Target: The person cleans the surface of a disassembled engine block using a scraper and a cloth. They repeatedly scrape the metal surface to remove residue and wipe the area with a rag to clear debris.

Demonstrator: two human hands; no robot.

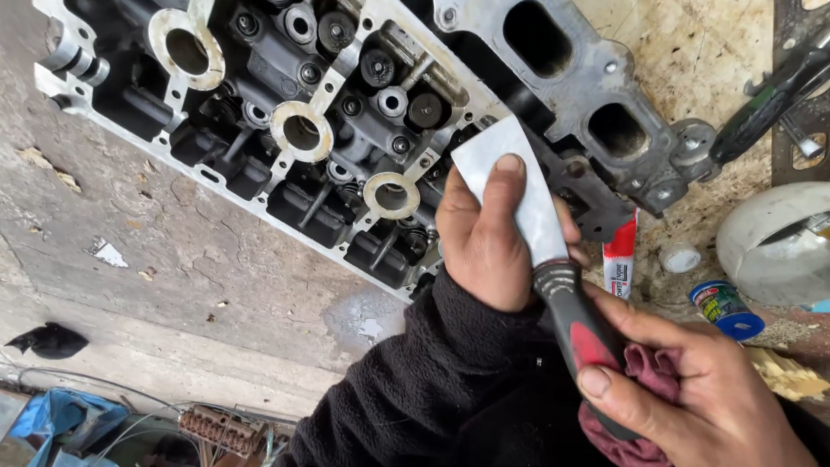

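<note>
A metal scraper (510,173) with a wide flat blade and a grey and red handle (581,333) lies against the edge of an engine cylinder head (294,130). My left hand (488,238) presses on the blade, thumb flat on the steel. My right hand (692,389) grips the handle together with a dark red rag (644,367). The cylinder head lies tilted across the top of the view, showing round bores, valve springs and oval ports.
A red and white tube (619,264), a small white cap (679,257), a small blue tin (724,310) and a white bowl (774,242) lie right of the hands. A black-handled tool (769,99) is at the upper right. Concrete floor (173,277) lies to the left, with wires (216,428) below.
</note>
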